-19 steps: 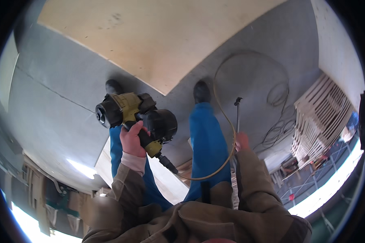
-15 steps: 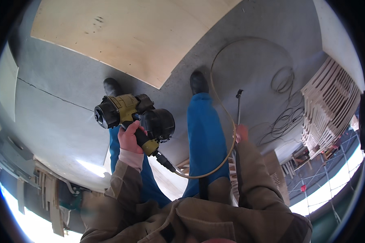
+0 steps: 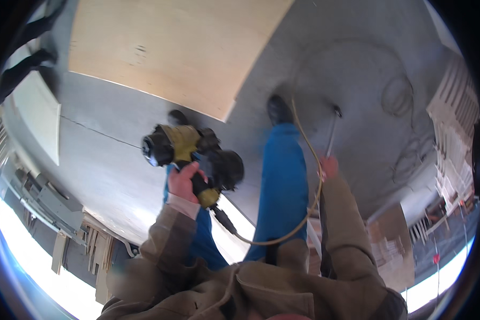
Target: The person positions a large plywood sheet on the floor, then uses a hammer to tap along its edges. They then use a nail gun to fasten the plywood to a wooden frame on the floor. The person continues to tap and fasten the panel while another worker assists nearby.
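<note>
My left hand [image 3: 185, 184] is wrapped round the black grip of a coil nail gun [image 3: 181, 140], yellow and black with a round black magazine. The gun is held up before my left leg, its nose to the left. From the end of its grip a tan air hose [image 3: 290, 234] loops under and past my right hand. Fingers closed, my right hand [image 3: 328, 167] grips what looks like a hammer [image 3: 333, 130], with a slim metal shaft and a small dark head pointing away from me. My right hand's grip is partly hidden by the sleeve and hose.
A large plywood sheet [image 3: 165, 48] lies on the grey floor [image 3: 112, 114] ahead of my feet. Loose hose coils [image 3: 397, 96] lie at right, near stacked wooden slats [image 3: 456, 112]. Another person's dark legs [image 3: 24, 72] show at far left. Boards [image 3: 98, 250] stand behind at left.
The view has shifted, so floor, plywood and my hands all appear further right. Another person's legs have come into sight at the upper left. Both hands keep their holds.
</note>
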The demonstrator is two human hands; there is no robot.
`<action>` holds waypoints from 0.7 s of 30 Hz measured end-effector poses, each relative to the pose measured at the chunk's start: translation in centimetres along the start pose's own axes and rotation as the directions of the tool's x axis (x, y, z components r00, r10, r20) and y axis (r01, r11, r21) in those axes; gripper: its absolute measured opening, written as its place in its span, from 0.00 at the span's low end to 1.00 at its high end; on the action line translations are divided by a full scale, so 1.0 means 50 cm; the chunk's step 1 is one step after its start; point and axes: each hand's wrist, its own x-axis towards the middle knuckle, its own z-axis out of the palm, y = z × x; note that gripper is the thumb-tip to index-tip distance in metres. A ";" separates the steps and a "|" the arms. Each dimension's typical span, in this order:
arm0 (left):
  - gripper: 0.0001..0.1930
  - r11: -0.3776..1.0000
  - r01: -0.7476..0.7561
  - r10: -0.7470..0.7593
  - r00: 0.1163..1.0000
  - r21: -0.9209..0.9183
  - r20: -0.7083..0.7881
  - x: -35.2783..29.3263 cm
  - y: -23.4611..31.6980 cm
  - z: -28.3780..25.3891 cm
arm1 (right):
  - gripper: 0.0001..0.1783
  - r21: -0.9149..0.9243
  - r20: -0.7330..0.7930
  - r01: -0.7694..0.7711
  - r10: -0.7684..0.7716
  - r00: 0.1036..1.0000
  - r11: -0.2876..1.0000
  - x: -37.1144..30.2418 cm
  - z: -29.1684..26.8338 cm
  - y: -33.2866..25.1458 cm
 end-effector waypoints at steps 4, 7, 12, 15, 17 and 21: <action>0.12 0.998 0.027 -0.027 1.000 -0.059 0.011 -0.019 0.024 0.005 | 0.11 -0.120 -0.018 0.028 -0.031 0.999 0.992 0.061 0.006 0.079; 0.13 0.997 0.044 -0.042 0.998 -0.066 0.040 -0.030 0.041 0.003 | 0.12 -0.540 -0.066 0.117 -0.181 0.981 0.834 0.113 -0.019 0.157; 0.14 0.991 0.065 -0.063 0.998 -0.118 0.021 -0.051 0.057 0.001 | 0.18 -0.932 0.240 0.300 -0.275 0.931 0.201 0.115 -0.079 0.186; 0.15 0.985 0.070 -0.066 0.997 -0.160 0.028 -0.075 0.072 0.001 | 0.18 -0.826 0.002 0.353 -0.624 0.782 0.440 0.028 -0.105 0.087; 0.15 0.983 0.048 -0.046 0.999 -0.175 0.016 -0.099 0.084 0.002 | 0.18 -0.540 -0.208 0.436 -0.616 0.760 0.720 -0.068 -0.105 -0.032; 0.15 0.984 -0.034 0.042 0.998 -0.174 0.044 -0.162 0.097 0.011 | 0.19 -0.286 -0.017 0.558 -0.586 0.810 0.779 -0.336 -0.067 -0.338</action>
